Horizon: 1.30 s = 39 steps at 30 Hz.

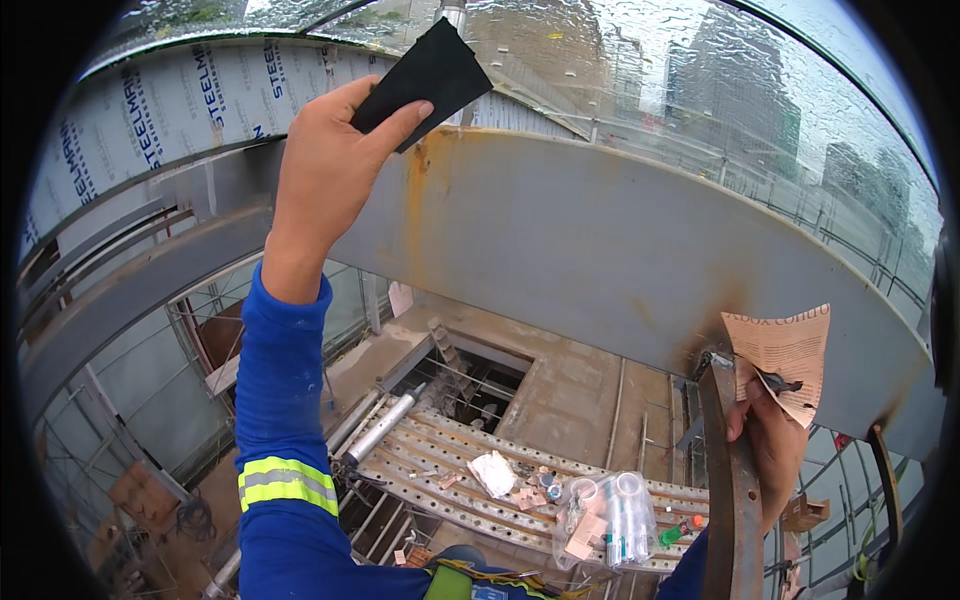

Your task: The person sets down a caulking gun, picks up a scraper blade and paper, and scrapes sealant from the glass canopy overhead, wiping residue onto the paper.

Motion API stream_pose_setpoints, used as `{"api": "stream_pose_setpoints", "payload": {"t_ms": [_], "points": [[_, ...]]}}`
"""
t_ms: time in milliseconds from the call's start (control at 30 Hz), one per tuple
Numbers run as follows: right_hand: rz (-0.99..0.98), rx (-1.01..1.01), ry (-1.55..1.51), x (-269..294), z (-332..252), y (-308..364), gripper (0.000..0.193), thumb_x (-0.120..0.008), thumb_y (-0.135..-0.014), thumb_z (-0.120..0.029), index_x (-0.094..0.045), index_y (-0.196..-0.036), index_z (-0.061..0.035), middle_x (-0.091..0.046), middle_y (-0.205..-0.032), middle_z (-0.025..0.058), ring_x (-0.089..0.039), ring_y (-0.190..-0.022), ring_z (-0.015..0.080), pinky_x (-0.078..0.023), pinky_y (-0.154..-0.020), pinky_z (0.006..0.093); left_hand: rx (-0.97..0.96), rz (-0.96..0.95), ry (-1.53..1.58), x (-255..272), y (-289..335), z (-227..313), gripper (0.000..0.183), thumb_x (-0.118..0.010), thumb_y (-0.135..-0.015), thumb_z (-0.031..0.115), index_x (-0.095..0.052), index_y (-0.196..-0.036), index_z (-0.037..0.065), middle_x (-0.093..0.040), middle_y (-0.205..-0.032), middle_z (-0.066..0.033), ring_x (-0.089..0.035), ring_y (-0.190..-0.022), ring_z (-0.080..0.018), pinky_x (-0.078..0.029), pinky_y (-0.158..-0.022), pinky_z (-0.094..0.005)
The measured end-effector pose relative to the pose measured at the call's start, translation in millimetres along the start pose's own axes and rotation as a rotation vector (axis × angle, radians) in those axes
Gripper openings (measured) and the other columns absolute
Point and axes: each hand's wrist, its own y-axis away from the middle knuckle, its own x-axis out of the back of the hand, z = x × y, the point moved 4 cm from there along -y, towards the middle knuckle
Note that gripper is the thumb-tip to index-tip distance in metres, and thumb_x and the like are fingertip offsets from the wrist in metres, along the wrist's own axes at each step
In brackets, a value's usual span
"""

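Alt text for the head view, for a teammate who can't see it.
A person's left hand holds up a black sheet near the top of a grey beam, and the right hand holds tan paper beside a rusty metal bar. Below, a perforated metal platform carries scattered scraps and a clear plastic bag of tubes.

The left hand (335, 165) pinches, raised high; the right hand (776, 445) curls lower, partly hidden.
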Motion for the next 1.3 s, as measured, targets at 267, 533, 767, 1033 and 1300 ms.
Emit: {"api": "stream_pose_setpoints", "payload": {"t_ms": [267,533,767,1033,1300], "points": [[0.733,-0.211,0.317,258.7,108.3,191.2,0.044,-0.067,-0.090,-0.011,-0.049,-0.130,-0.0017,-0.060,-0.106,0.0081,-0.061,-0.087,0.0162,-0.053,-0.070,0.0294,0.557,-0.268,-0.216,111.7,238.4,-64.5,0.024,-0.082,-0.069,0.007,-0.062,-0.073,-0.003,-0.060,-0.063,-0.0129,-0.056,-0.056,-0.0181,-0.043,-0.056,-0.0292],[0.141,-1.171,0.559,148.4,311.9,319.0,0.024,-0.060,-0.094,-0.015,-0.053,-0.114,-0.0042,-0.059,-0.093,0.0065,-0.058,-0.079,0.0137,-0.049,-0.062,0.0267,1.025,-0.443,-0.455,84.5,468.3,-140.5,0.026,-0.083,-0.070,0.019,-0.068,-0.078,-0.001,-0.063,-0.071,-0.0228,-0.062,-0.069,-0.0420,-0.047,-0.062,-0.0462],[-0.342,-1.226,0.423,38.1,396.3,323.2,0.013,-0.053,-0.097,-0.019,-0.057,-0.101,-0.0065,-0.057,-0.082,0.0050,-0.055,-0.071,0.0115,-0.045,-0.056,0.0244,1.088,-0.452,-0.026,-9.9,473.3,-151.8,0.026,-0.077,-0.080,0.023,-0.069,-0.083,-0.002,-0.063,-0.070,-0.0219,-0.061,-0.063,-0.0378,-0.045,-0.057,-0.0414],[-0.197,-1.194,-0.078,-17.4,382.5,262.3,0.042,-0.073,-0.087,-0.016,-0.054,-0.123,-0.0038,-0.063,-0.111,0.0142,-0.067,-0.096,0.0290,-0.055,-0.086,0.0445,1.268,-0.432,0.439,-31.2,480.9,-138.6,0.024,-0.071,-0.089,0.018,-0.070,-0.099,-0.004,-0.071,-0.079,-0.0073,-0.063,-0.070,-0.0113,-0.049,-0.064,-0.0295],[0.120,-1.159,-0.386,-72.8,333.0,255.5,0.021,-0.068,-0.087,-0.008,-0.061,-0.106,-0.0030,-0.065,-0.100,0.0106,-0.066,-0.085,0.0272,-0.057,-0.077,0.0396,1.409,-0.439,0.821,-51.0,484.6,-121.9,0.023,-0.064,-0.096,0.015,-0.068,-0.108,-0.004,-0.071,-0.092,-0.0044,-0.065,-0.081,-0.0095,-0.053,-0.072,-0.0256]]}}
